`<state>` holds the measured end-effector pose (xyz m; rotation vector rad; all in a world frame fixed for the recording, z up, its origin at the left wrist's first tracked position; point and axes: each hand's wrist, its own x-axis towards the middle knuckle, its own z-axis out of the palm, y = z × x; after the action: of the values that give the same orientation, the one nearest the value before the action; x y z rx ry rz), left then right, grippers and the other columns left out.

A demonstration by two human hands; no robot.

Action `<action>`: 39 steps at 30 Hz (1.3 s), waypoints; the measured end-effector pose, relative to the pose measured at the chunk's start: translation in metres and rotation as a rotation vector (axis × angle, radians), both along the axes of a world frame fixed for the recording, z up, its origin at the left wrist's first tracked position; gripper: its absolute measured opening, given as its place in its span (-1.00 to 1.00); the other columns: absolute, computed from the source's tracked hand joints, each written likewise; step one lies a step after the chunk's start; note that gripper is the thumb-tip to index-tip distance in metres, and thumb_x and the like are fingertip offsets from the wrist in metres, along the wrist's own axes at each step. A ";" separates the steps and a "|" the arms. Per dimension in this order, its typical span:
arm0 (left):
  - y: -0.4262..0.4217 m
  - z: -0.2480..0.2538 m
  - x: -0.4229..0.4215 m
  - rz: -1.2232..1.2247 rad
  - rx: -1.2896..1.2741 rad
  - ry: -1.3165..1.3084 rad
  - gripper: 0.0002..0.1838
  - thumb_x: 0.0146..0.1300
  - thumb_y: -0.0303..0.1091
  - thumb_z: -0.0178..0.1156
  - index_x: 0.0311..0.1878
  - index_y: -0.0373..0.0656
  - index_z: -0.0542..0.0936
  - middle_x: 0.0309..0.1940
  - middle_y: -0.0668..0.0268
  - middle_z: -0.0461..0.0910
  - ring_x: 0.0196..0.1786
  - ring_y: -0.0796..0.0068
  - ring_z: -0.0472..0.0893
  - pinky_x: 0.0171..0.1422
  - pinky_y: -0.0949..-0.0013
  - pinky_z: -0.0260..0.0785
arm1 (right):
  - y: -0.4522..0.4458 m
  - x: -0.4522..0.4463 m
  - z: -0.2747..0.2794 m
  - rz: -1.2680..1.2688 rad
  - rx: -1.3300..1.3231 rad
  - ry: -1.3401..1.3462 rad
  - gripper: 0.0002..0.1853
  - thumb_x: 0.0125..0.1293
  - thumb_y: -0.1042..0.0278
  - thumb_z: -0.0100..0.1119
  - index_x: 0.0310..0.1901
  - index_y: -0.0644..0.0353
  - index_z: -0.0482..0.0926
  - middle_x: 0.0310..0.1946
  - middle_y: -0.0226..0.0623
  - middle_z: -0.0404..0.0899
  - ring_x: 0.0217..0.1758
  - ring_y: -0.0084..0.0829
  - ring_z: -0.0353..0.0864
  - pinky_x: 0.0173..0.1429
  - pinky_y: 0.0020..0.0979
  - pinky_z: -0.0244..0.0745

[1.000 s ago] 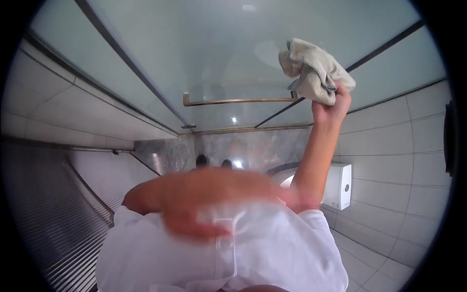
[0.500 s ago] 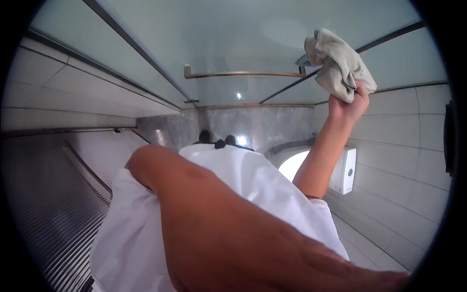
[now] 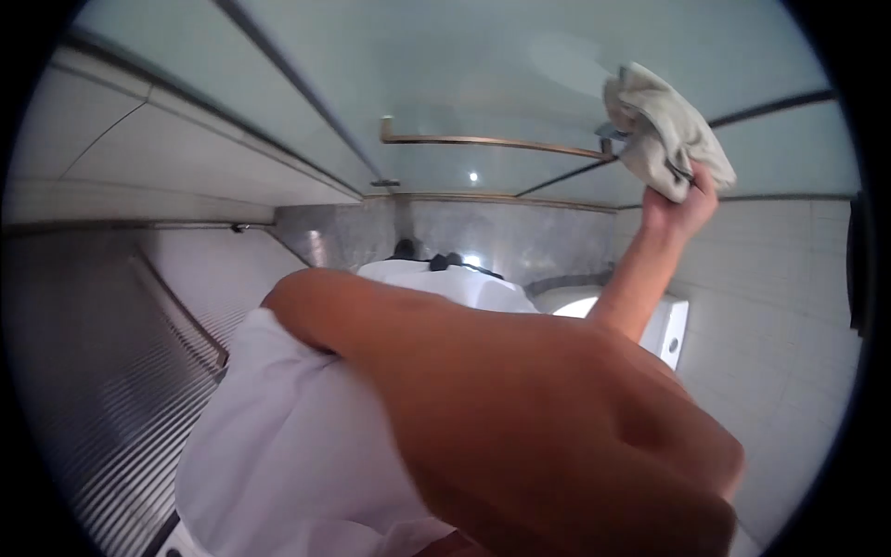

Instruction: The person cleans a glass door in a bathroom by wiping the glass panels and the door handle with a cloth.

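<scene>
My right hand (image 3: 682,200) is closed on a crumpled grey-beige cloth (image 3: 664,130). The cloth is up by the frosted glass panel (image 3: 483,56), near the right end of a long metal handle (image 3: 492,142). Whether it touches the glass is hard to see. Across the front of the view comes my left arm, its hand (image 3: 650,436) large and close to the camera with the back of it showing. Its fingers are bent down out of sight and blurred, so what they hold, if anything, is hidden.
White tiled wall (image 3: 761,278) runs along the right, with a white box (image 3: 676,336) low on it. A ribbed panel (image 3: 148,418) with a metal bar stands at left. Below the glass lies a grey stone floor (image 3: 520,232). A dark object (image 3: 858,265) sits at far right.
My left hand has swung upward across the view, its fingers now bent down rather than reaching right. The view has shifted slightly; my right hand still holds the cloth near the handle's end.
</scene>
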<state>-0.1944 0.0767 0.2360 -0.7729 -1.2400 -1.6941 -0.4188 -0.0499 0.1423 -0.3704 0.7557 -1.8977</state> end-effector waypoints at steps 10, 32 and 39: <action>-0.018 -0.017 -0.005 0.019 -0.044 0.020 -0.78 0.22 -0.37 0.09 -0.17 -0.33 0.53 -0.24 0.08 0.54 -0.18 0.16 0.55 -0.06 0.19 0.41 | -0.021 0.018 0.002 -0.381 -0.022 0.215 -0.74 0.12 0.67 -0.02 -0.12 0.52 0.47 -0.17 -0.11 0.54 -0.10 -0.28 0.60 -0.05 -0.32 0.60; -0.045 -0.013 0.021 0.089 -0.084 0.028 -0.88 0.14 -0.40 0.12 -0.33 -0.21 0.61 -0.36 0.18 0.58 -0.27 0.22 0.58 -0.13 0.24 0.44 | -0.109 0.061 -0.055 -0.561 -0.292 1.719 -0.23 0.04 0.69 -0.04 0.41 0.15 0.22 0.41 0.16 0.12 0.51 0.14 -0.01 0.47 0.02 0.09; -0.092 -0.055 0.043 0.530 -0.157 -0.394 -0.89 0.12 -0.40 0.13 -0.38 -0.17 0.63 -0.40 0.21 0.59 -0.30 0.24 0.59 -0.15 0.25 0.45 | -0.096 0.080 -0.066 -0.587 -0.352 1.776 -0.04 -0.14 0.74 -0.04 0.47 0.12 0.11 0.49 0.25 -0.17 0.57 0.19 -0.24 0.57 -0.04 -0.25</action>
<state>-0.1514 -0.0155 0.1809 -0.1605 -1.6864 -1.3495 -0.3390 -0.1455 0.0766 -2.4126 1.7177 -1.8124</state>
